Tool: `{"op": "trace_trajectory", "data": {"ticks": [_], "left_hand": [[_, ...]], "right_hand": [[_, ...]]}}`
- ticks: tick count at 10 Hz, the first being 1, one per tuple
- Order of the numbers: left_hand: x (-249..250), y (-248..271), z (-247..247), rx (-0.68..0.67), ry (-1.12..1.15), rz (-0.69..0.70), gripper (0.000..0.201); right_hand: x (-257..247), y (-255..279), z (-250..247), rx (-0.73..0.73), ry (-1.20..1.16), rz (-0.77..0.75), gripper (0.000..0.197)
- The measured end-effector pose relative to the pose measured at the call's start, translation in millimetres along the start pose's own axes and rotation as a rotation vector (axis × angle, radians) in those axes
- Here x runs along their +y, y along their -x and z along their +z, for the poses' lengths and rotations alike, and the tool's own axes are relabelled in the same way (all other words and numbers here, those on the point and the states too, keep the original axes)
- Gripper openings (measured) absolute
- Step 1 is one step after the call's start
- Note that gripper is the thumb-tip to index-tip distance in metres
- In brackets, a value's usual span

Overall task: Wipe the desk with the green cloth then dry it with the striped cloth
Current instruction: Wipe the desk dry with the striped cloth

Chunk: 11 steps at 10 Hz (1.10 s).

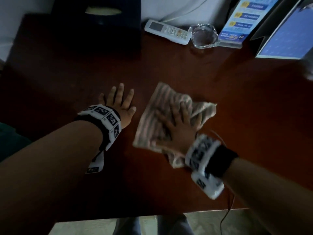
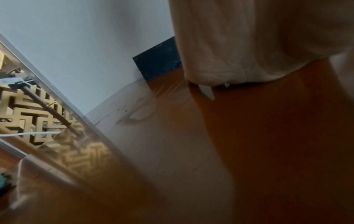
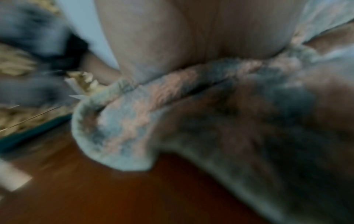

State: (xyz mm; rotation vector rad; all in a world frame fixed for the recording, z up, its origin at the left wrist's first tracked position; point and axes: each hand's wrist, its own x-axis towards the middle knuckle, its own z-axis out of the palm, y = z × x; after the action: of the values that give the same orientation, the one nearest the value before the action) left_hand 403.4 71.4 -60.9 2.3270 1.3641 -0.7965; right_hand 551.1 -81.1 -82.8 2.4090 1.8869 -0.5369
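The striped cloth, pink and grey, lies crumpled on the reddish-brown desk near its middle. My right hand presses flat on top of it with fingers spread; the picture is blurred there. In the right wrist view the striped cloth bunches under my palm. My left hand rests flat on the bare desk just left of the cloth, fingers straight. The left wrist view shows my palm against the desk. No green cloth shows in the head view.
At the back stand a dark tissue box, a white remote, a glass ashtray, a blue leaflet stand and a tilted blue screen. The desk's front edge runs near my legs. A thin cable hangs there.
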Motion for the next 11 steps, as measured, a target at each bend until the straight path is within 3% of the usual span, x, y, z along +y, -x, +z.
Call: {"op": "trace_trajectory", "data": {"ticks": [1,2,3,5,6,7,8,10,11], "left_hand": [[0.1,0.5,2.3,0.033,0.004,-0.012,0.057],[1.9,0.0,2.7,0.029,0.003,-0.018,0.057],[0.7,-2.5,4.9,0.054,0.011,-0.014,0.057],[0.0,-1.4,5.5,0.06,-0.008,-0.005,0.059],[-3.0,0.9,7.6,0.103,0.023,0.045,0.061],[-0.6,1.5,7.3,0.076,0.011,0.028,0.061],[-0.1,2.7,7.1,0.101,-0.004,0.034,0.06],[-1.2,0.1,7.2,0.13,-0.004,0.048,0.059],[-2.8,-2.6,10.6,0.152,-0.035,0.045,0.059]], "right_hand": [[6.1,64.0,23.3,-0.077,0.028,-0.143,0.091],[16.4,75.2,20.4,-0.092,0.02,-0.187,0.086],[32.7,37.4,1.7,-0.183,0.001,-0.102,0.082],[92.2,-70.5,-26.1,-0.063,-0.018,0.09,0.087],[147.0,-131.6,-36.6,-0.041,0.035,0.149,0.106],[170.0,-146.3,-54.5,-0.027,0.042,0.226,0.103],[170.7,-138.7,-65.8,-0.044,-0.004,0.299,0.092],[168.1,-87.9,-40.6,-0.01,-0.071,0.28,0.106],[149.7,-38.5,-29.0,-0.02,-0.133,0.31,0.1]]}}
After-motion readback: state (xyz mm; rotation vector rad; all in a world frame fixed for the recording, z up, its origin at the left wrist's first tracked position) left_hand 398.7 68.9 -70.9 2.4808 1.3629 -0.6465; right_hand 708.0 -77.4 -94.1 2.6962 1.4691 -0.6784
